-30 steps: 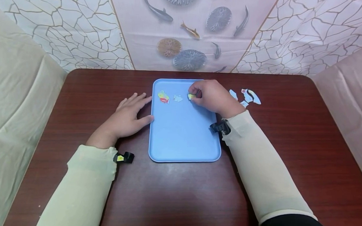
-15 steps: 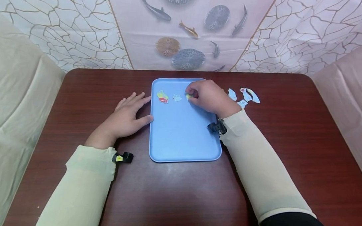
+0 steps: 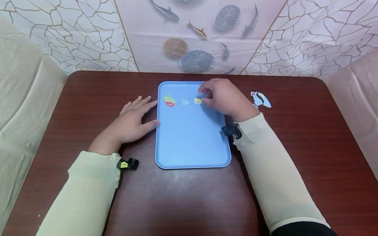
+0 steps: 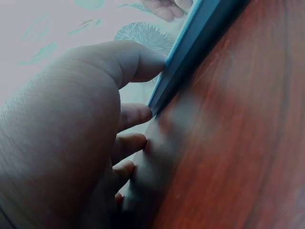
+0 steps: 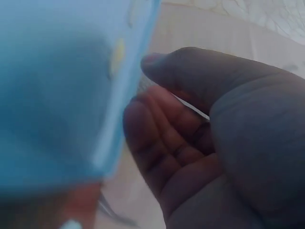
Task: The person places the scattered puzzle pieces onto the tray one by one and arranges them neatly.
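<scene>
Tray (image 3: 193,142), blue and low-rimmed, lies flat on the table (image 3: 192,208). I take its centre as the dial, with 12 o'clock at the far edge. Three pieces form a row on it: the red-and-yellow piece (image 3: 169,101) between 10 and 11 o'clock, the pale piece (image 3: 184,102) just short of 12, the yellow piece (image 3: 197,101) just past 12. They lie apart, presumably so that each can be handled separately.

I read the left hand (image 3: 131,121) outside the tray, at 9 to 10 o'clock: fingers spread and extended, thumb tip against the rim. It grips nothing; I judge that this contact braces the tray against sliding.

I read the right hand (image 3: 224,99) at 1 to 2 o'clock, thumb and forefinger parted, nothing visible between them. Its thumb tip is just beside the yellow piece; I cannot tell whether they touch. Such a gap would leave a thin piece undisturbed.

Off the tray, between 2 and 3 o'clock, the curved piece (image 3: 264,100) lies beside the red-marked piece (image 3: 256,99), probably placed for right-hand reach.
</scene>
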`<state>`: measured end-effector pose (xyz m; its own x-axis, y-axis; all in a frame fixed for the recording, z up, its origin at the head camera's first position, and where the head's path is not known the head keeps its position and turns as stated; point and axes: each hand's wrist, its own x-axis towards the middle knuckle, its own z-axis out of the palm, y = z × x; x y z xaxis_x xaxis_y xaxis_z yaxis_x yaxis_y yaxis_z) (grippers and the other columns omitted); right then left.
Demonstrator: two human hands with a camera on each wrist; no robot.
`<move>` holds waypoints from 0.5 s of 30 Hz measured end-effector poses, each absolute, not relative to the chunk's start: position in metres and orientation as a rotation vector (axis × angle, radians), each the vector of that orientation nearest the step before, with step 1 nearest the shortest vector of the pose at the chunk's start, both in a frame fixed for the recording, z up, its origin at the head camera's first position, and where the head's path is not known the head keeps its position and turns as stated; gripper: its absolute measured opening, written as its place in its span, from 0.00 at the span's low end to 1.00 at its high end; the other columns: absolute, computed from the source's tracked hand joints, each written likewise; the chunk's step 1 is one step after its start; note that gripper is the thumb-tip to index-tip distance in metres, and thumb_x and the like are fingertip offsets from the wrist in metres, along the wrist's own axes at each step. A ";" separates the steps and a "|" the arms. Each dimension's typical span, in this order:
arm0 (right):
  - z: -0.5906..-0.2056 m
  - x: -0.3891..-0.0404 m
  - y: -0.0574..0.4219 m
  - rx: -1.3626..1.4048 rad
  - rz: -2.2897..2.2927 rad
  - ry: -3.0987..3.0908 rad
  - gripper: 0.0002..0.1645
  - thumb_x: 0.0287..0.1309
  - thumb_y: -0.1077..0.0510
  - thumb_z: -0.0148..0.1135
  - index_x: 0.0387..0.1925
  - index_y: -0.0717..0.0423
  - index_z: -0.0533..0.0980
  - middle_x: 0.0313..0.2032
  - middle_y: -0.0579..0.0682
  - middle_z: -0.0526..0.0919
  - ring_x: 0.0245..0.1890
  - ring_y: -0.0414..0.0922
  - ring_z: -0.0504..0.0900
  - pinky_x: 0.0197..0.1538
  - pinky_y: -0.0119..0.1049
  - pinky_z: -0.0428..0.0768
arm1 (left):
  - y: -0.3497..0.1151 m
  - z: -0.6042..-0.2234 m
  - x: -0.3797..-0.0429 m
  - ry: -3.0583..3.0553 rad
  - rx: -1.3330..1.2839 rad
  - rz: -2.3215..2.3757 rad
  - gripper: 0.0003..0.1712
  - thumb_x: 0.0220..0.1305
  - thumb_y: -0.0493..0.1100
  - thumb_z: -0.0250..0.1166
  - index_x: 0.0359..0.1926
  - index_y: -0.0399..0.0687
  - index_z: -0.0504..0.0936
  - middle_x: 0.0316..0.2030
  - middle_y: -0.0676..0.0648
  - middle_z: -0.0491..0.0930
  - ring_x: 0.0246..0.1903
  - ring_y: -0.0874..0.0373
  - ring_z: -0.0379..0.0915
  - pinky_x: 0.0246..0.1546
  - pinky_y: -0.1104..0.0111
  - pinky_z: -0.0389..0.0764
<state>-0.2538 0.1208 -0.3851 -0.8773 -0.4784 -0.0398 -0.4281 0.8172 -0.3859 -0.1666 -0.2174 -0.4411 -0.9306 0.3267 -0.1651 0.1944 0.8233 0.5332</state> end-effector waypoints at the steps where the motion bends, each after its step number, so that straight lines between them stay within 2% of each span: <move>1: -0.383 -0.255 0.125 -0.714 -0.557 2.874 0.18 0.72 0.58 0.75 0.60 0.56 0.87 0.56 0.54 0.91 0.53 0.52 0.89 0.59 0.50 0.88 | -0.217 -0.441 -0.167 2.757 0.401 0.767 0.47 0.82 0.68 0.60 0.92 0.61 0.57 0.92 0.45 0.48 0.93 0.40 0.34 0.91 0.37 0.35; 9: -0.356 -0.254 0.161 -0.624 -0.546 2.932 0.18 0.72 0.57 0.75 0.59 0.59 0.87 0.50 0.58 0.91 0.50 0.54 0.87 0.60 0.54 0.86 | -0.217 -0.441 -0.166 2.757 0.404 0.766 0.47 0.82 0.68 0.60 0.92 0.60 0.58 0.92 0.44 0.49 0.93 0.40 0.34 0.90 0.37 0.35; 15: -0.334 -0.250 0.199 -0.413 -0.568 2.914 0.19 0.76 0.54 0.71 0.62 0.54 0.84 0.55 0.58 0.91 0.52 0.57 0.87 0.59 0.58 0.85 | -0.217 -0.440 -0.166 2.754 0.401 0.769 0.47 0.82 0.68 0.60 0.92 0.60 0.58 0.92 0.44 0.49 0.93 0.40 0.34 0.90 0.37 0.35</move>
